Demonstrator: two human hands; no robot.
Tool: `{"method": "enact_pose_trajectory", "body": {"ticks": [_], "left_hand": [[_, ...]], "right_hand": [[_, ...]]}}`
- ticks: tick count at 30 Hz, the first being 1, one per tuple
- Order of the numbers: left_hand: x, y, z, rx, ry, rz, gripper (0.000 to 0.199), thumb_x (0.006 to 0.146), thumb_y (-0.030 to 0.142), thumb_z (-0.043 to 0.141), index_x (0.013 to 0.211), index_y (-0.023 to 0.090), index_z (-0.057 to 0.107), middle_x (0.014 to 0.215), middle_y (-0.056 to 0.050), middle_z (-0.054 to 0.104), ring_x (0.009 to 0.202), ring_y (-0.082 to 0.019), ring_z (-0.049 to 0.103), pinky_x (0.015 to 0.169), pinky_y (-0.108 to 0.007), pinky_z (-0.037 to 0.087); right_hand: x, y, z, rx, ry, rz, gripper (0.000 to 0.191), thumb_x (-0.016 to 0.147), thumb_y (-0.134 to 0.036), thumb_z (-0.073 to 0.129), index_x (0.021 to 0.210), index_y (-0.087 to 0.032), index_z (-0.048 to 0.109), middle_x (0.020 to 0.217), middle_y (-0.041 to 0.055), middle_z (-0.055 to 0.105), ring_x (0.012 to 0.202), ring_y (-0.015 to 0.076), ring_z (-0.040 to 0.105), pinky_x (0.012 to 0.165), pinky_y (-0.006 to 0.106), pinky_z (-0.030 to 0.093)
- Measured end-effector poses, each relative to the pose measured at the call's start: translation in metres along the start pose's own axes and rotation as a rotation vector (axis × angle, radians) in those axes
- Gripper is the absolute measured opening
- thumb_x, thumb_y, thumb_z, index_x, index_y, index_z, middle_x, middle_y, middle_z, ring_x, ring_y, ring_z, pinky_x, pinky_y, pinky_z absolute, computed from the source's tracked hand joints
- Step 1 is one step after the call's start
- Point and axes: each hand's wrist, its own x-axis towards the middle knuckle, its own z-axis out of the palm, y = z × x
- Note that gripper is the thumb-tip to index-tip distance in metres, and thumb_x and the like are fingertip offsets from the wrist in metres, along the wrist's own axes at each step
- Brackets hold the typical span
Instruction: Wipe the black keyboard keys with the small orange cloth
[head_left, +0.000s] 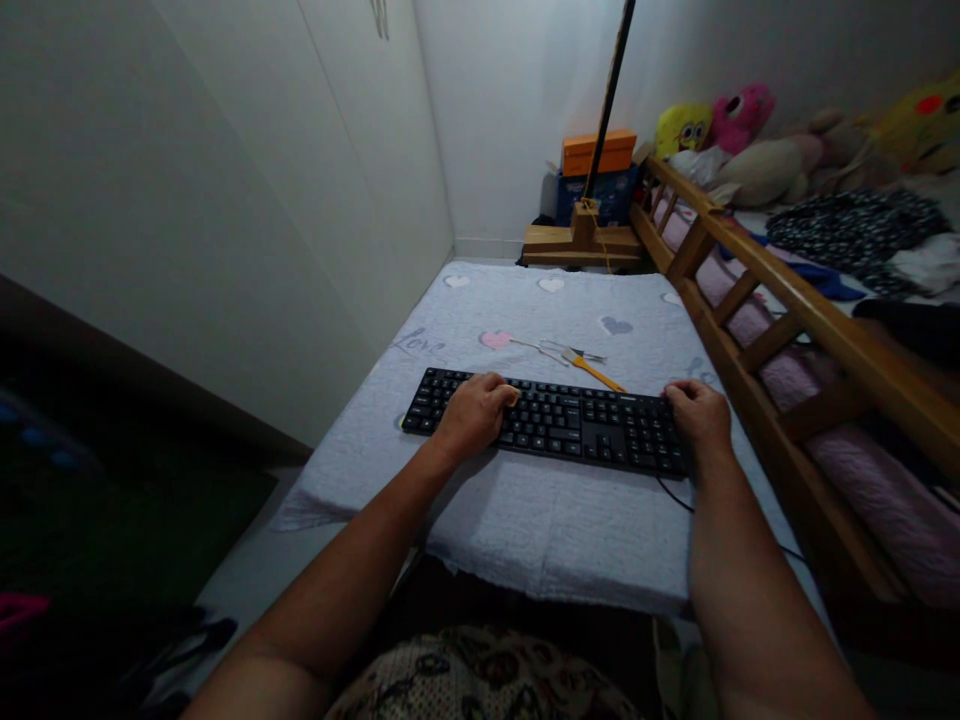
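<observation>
A black keyboard (555,422) lies across the cloth-covered table (540,515), its keys facing up. My left hand (478,408) rests over its left part, fingers closed on a small yellowish-orange piece (511,396) that shows at the fingertips. My right hand (697,405) grips the keyboard's right end, thumb and fingers at the upper corner. Just behind the keyboard lie a brush with an orange handle (600,374) and some thin metal tools (541,347). A black cable (675,495) runs from under the keyboard past my right forearm.
A white cabinet (300,180) stands on the left. A wooden bed rail (810,310) runs along the right, with plush toys (682,128) behind it. Beyond the table are a wooden stand base (581,240), a black pole (611,95) and an orange box (598,153).
</observation>
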Motion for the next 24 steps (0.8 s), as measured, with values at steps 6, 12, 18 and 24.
{"method": "enact_pose_trajectory", "body": {"ticks": [6, 12, 18, 24], "left_hand": [[-0.001, -0.004, 0.003, 0.054, -0.034, -0.025, 0.027, 0.094, 0.013, 0.052, 0.106, 0.02, 0.075, 0.108, -0.008, 0.071, 0.096, -0.024, 0.062, 0.09, -0.039, 0.05], [-0.007, -0.016, -0.005, 0.049, -0.02, -0.03, 0.027, 0.092, 0.012, 0.052, 0.104, 0.02, 0.075, 0.107, -0.008, 0.071, 0.097, -0.023, 0.063, 0.09, -0.039, 0.051], [-0.014, -0.032, -0.012, 0.057, -0.013, -0.044, 0.029, 0.091, 0.011, 0.051, 0.103, 0.021, 0.075, 0.107, -0.009, 0.07, 0.097, -0.024, 0.062, 0.09, -0.04, 0.052], [-0.021, -0.048, -0.019, 0.063, 0.01, -0.058, 0.028, 0.089, 0.01, 0.053, 0.102, 0.021, 0.074, 0.107, -0.008, 0.07, 0.097, -0.024, 0.062, 0.089, -0.04, 0.051]], "right_hand": [[0.001, -0.001, 0.001, -0.031, -0.008, 0.012, 0.024, 0.064, -0.042, 0.059, 0.07, -0.02, 0.069, 0.072, 0.008, 0.071, 0.071, 0.0254, 0.06, 0.073, 0.038, 0.046], [0.001, -0.003, 0.002, -0.039, -0.009, 0.024, 0.024, 0.063, -0.042, 0.059, 0.069, -0.022, 0.069, 0.071, 0.0065, 0.07, 0.071, 0.0255, 0.061, 0.072, 0.038, 0.045], [0.0, -0.003, 0.002, -0.033, -0.017, 0.032, 0.024, 0.063, -0.043, 0.06, 0.069, -0.022, 0.07, 0.072, 0.0059, 0.071, 0.073, 0.0255, 0.062, 0.071, 0.037, 0.045], [0.0, -0.002, 0.002, -0.038, -0.006, 0.022, 0.024, 0.065, -0.043, 0.06, 0.071, -0.022, 0.071, 0.071, 0.0045, 0.07, 0.073, 0.0245, 0.062, 0.071, 0.035, 0.045]]}}
